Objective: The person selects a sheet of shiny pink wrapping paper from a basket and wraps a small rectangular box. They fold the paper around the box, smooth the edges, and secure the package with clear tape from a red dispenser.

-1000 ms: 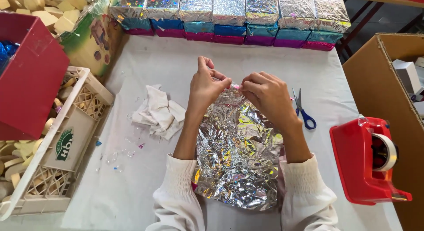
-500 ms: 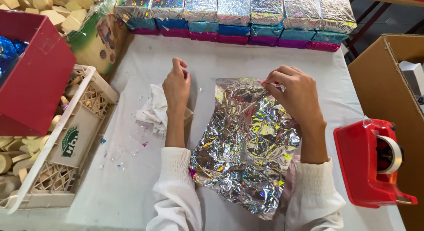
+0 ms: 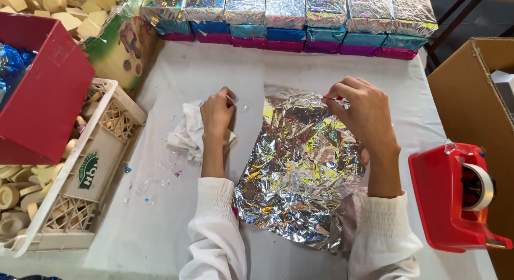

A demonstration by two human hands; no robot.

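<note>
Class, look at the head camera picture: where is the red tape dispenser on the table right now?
The red tape dispenser sits at the table's right edge, beside the cardboard box and just right of the person's right forearm and the crinkled foil sheet.
</note>
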